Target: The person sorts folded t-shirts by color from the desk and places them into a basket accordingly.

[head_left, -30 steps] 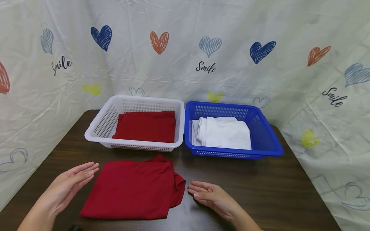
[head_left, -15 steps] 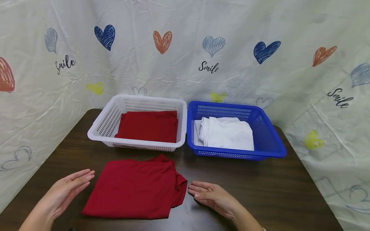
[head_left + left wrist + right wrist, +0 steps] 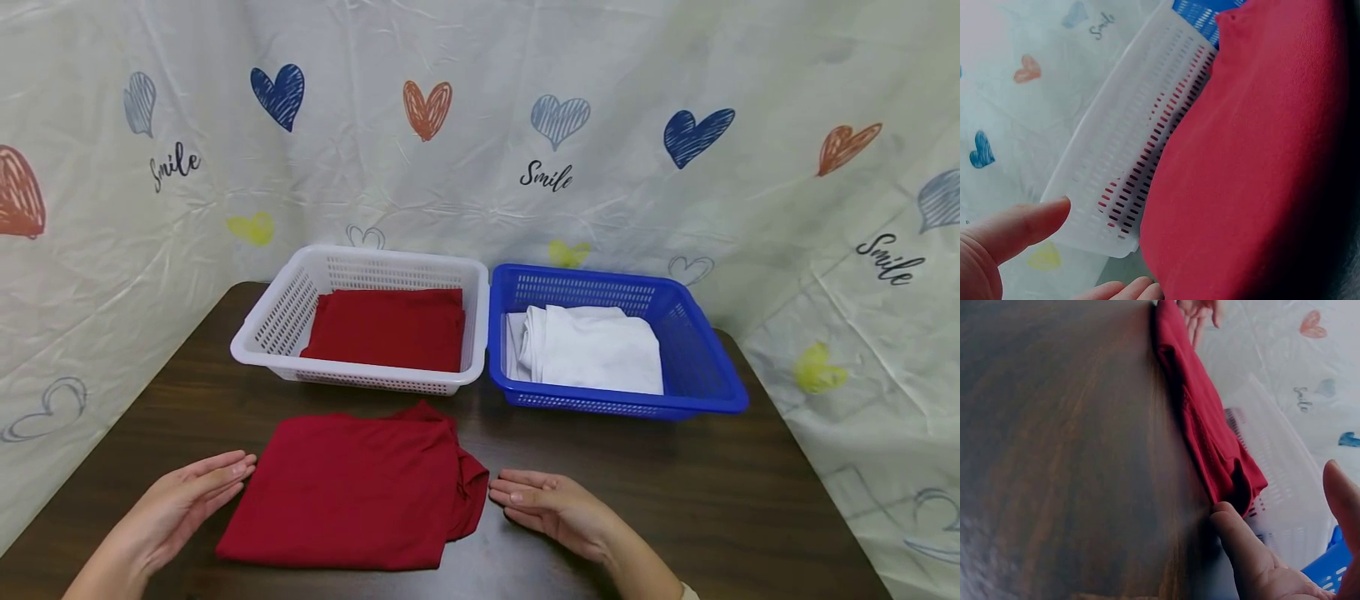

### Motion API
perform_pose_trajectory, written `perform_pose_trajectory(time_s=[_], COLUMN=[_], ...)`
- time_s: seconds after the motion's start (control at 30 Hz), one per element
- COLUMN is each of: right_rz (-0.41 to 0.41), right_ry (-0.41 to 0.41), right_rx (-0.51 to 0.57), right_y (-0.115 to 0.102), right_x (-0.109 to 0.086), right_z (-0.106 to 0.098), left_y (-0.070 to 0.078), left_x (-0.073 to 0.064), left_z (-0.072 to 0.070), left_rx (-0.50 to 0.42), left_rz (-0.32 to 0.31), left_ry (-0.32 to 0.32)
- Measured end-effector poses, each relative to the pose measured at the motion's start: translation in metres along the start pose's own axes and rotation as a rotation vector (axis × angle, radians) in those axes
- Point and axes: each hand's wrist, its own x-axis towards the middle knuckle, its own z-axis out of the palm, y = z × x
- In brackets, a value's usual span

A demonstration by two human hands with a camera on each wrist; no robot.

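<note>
A folded red cloth (image 3: pixel 341 492), perhaps a garment, lies on the dark table with a loose, bunched part at its right side. At its left edge is my left hand (image 3: pixel 180 508), fingers straight, the tips close to or touching the fabric. My right hand (image 3: pixel 558 512) lies by the bunched right side, fingers extended, its tips just beside the cloth. In the left wrist view the red cloth (image 3: pixel 1254 162) fills the right half, the thumb standing apart from it. The right wrist view shows the red cloth (image 3: pixel 1200 419) edge-on, by the right fingertips.
Behind the cloth stands a white basket (image 3: pixel 360 377) with folded red cloth (image 3: pixel 386 329) in it. Right beside it, a blue basket (image 3: pixel 701 367) holds folded white cloth (image 3: pixel 596 346). A pale curtain (image 3: pixel 480 50) printed with hearts hangs behind the wooden table (image 3: pixel 712 500).
My left hand has drawn back a little from the red cloth and then come in to its left edge. The right hand has barely moved. The view has shifted slightly.
</note>
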Motion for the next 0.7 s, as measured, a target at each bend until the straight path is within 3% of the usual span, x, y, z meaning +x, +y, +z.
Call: perform_pose_trajectory(time_s=[0.3, 0.7], right_rz=[-0.008, 0.023], right_ry=[-0.017, -0.032], right_rx=[0.011, 0.030], right_y=[0.001, 0.002], right_x=[0.003, 0.012], right_z=[0.001, 0.006], left_y=[0.000, -0.002], left_x=[0.000, 0.003], left_z=[0.001, -0.006], left_rx=[-0.018, -0.075], left_rz=[-0.021, -0.061], left_ry=[-0.033, -0.194])
